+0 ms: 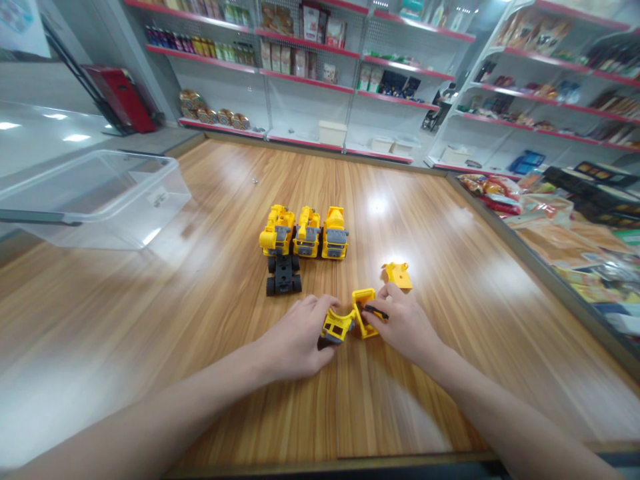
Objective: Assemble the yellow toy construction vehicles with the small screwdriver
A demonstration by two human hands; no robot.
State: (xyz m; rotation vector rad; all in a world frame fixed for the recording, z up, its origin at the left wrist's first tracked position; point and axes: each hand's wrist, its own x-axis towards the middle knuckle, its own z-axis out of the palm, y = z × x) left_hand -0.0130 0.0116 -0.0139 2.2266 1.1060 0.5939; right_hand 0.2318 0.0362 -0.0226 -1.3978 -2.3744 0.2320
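My left hand (pixel 296 337) is closed around a small yellow toy truck cab (pixel 336 326) resting on the wooden table (pixel 150 333). My right hand (pixel 403 323) pinches a thin yellow-and-black tool (pixel 375 311) against a yellow frame part (pixel 363 312) that meets the cab. A loose yellow bucket piece (pixel 399 274) lies just beyond my right hand. Three assembled yellow toy trucks (pixel 306 232) stand in a row further back. A dark wheeled chassis (pixel 283 274) sits in front of the leftmost truck.
A clear plastic storage bin (pixel 95 200) stands at the table's left. Snack packets (pixel 575 227) are piled beyond the right edge. Store shelves (pixel 310 80) with goods line the back, and a red box (pixel 123 99) sits at far left.
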